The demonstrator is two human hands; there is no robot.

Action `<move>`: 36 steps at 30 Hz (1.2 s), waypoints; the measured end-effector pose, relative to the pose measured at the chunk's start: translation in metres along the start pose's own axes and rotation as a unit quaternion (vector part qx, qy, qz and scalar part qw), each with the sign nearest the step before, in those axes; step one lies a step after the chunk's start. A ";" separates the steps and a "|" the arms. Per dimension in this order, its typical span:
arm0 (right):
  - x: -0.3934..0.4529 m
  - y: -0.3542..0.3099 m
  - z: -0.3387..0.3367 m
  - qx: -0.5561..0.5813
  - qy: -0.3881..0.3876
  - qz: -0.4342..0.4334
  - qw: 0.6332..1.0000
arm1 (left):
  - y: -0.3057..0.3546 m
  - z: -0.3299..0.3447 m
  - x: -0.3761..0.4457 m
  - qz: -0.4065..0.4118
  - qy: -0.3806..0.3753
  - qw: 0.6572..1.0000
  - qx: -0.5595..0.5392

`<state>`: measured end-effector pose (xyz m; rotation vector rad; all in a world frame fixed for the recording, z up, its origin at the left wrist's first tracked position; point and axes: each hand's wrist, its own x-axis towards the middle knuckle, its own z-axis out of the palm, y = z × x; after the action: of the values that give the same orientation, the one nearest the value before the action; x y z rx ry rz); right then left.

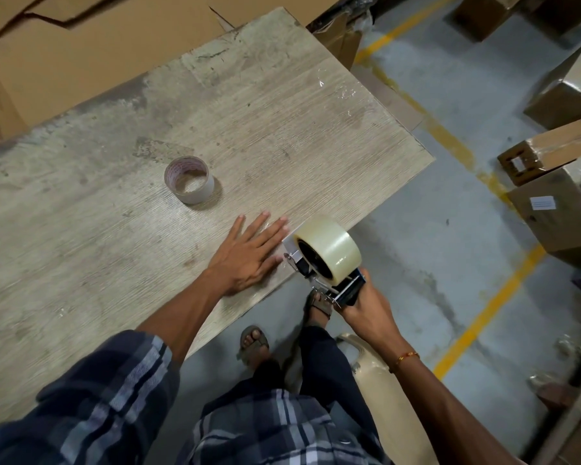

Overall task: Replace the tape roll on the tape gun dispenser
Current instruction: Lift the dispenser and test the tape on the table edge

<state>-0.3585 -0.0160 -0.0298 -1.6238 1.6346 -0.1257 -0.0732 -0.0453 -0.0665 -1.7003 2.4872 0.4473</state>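
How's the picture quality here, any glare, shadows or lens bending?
Head view: dim, even light; a soft sheen on the clear tape roll in the tape gun; faint shadow beside the nearly empty roll; wide-angle bending of the table edges.

Worn wooden table [114, 263], grey yellow-lined floor [433, 229], cardboard boxes [557, 213].
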 end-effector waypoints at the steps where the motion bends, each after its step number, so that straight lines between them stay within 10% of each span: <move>1: -0.004 0.002 -0.002 -0.004 -0.004 0.002 1.000 | 0.000 0.001 0.000 -0.003 -0.001 1.000 0.004; 26: -0.024 0.016 -0.018 0.095 -0.054 0.076 0.991 | 0.062 -0.001 0.017 -0.006 -0.062 0.983 -0.170; 36: -0.018 0.016 -0.031 0.072 -0.089 0.086 0.990 | 0.068 -0.006 0.015 -0.018 -0.083 0.993 -0.083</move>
<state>-0.3918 -0.0117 -0.0105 -1.3411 1.5817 -0.0099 -0.1416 -0.0378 -0.0516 -1.6825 2.3563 0.7779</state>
